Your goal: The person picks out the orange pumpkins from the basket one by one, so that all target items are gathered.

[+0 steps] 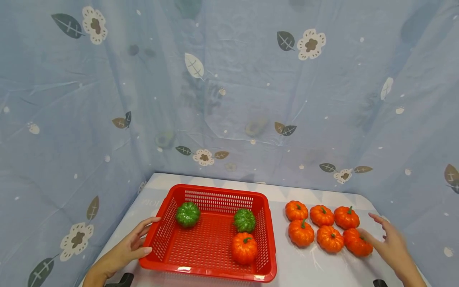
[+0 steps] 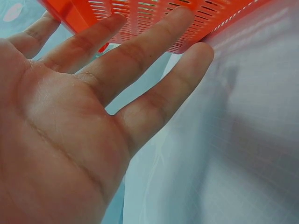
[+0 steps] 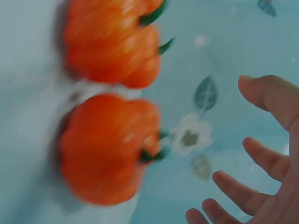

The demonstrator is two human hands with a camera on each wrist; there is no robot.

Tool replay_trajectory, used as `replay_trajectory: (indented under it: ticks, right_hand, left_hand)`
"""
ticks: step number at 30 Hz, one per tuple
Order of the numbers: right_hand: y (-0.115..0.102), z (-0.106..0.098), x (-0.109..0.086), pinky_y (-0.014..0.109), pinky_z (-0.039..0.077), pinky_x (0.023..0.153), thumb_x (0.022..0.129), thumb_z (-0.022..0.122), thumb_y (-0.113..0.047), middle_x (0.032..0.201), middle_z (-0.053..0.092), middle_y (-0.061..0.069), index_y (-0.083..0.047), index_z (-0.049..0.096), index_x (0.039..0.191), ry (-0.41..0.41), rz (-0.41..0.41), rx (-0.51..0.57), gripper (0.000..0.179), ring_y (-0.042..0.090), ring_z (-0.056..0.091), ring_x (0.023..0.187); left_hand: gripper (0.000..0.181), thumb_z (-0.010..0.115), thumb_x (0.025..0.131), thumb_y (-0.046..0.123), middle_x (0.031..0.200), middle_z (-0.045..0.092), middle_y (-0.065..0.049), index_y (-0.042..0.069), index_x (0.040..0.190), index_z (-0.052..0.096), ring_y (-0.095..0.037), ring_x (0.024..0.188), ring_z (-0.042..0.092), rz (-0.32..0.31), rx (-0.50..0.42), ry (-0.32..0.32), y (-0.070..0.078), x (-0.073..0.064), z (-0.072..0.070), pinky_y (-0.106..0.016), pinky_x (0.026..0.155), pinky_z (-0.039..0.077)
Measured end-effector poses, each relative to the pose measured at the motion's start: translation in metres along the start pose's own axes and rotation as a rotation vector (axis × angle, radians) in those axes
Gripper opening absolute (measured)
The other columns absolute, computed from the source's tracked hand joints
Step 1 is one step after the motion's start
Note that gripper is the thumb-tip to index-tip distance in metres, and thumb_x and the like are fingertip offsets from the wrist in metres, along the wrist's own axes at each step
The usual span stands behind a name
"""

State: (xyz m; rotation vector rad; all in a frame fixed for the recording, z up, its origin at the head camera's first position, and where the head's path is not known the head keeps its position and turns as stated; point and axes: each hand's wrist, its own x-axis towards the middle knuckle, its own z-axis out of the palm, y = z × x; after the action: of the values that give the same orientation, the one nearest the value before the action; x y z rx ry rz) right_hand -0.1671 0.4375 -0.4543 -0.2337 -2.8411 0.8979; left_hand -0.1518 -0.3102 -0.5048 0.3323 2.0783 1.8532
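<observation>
A red plastic basket (image 1: 211,273) with slotted walls stands on the table. Inside it lie two green pumpkins (image 1: 188,214) and one orange pumpkin (image 1: 244,248). My left hand (image 1: 123,249) is at the basket's left side, fingers spread and fairly straight, fingertips right at the slotted wall (image 2: 154,18) in the left wrist view. To the right, several orange pumpkins (image 1: 330,239) sit in two rows. My right hand (image 1: 392,245) is beside the nearest right pumpkin (image 1: 357,242), thumb overlapping it in the head view, fingers apart with nothing between them.
A white table (image 1: 279,275) carries everything. Blue curtains (image 1: 233,99) with flowers and leaves hang behind it and along both sides. Dark device ends (image 1: 123,280) show below each wrist.
</observation>
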Motion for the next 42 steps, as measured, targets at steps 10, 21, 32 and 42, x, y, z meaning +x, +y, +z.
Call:
replay_trajectory:
  ticks: [10, 21, 32, 42]
  right_hand:
    - [-0.069, 0.007, 0.001, 0.078, 0.042, 0.089, 0.096, 0.075, -0.028, 0.144, 0.045, 0.036, 0.004, 0.046, 0.148, 0.106, -0.289, 0.041, 0.067, 0.058, 0.041, 0.123]
    - [-0.144, 0.028, 0.007, 0.002, 0.036, 0.093, 0.094, 0.078, -0.028, 0.147, 0.05, 0.016, -0.008, 0.047, 0.15, 0.003, -0.504, 0.135, 0.067, 0.037, 0.05, 0.126]
    - [-0.205, 0.059, 0.011, 0.044, 0.054, 0.099, 0.093, 0.078, -0.032, 0.143, 0.055, 0.002, -0.02, 0.05, 0.149, -0.139, -0.66, 0.174, 0.064, 0.025, 0.056, 0.125]
    - [-0.245, 0.098, 0.001, 0.044, 0.054, 0.098, 0.091, 0.08, -0.035, 0.143, 0.057, -0.003, -0.022, 0.053, 0.146, -0.29, -0.813, 0.199, 0.063, 0.022, 0.057, 0.125]
  left_hand:
    - [0.077, 0.062, 0.099, 0.016, 0.165, 0.014, -0.029, 0.02, 0.162, 0.018, -0.047, 0.139, 0.041, 0.0, -0.002, 0.004, 0.0, 0.0, 0.0, -0.045, 0.094, 0.058]
    - [0.076, 0.06, 0.1, 0.015, 0.164, 0.014, -0.03, 0.018, 0.162, 0.017, -0.049, 0.139, 0.041, 0.005, -0.004, -0.006, 0.002, -0.001, 0.001, -0.045, 0.094, 0.058]
    - [0.075, 0.06, 0.1, 0.014, 0.164, 0.015, -0.031, 0.019, 0.162, 0.018, -0.049, 0.137, 0.043, 0.013, -0.002, -0.003, 0.002, -0.001, 0.001, -0.045, 0.093, 0.058]
    - [0.075, 0.06, 0.1, 0.014, 0.164, 0.014, -0.031, 0.02, 0.162, 0.018, -0.05, 0.138, 0.042, 0.002, 0.001, 0.001, 0.001, -0.001, 0.0, -0.046, 0.093, 0.058]
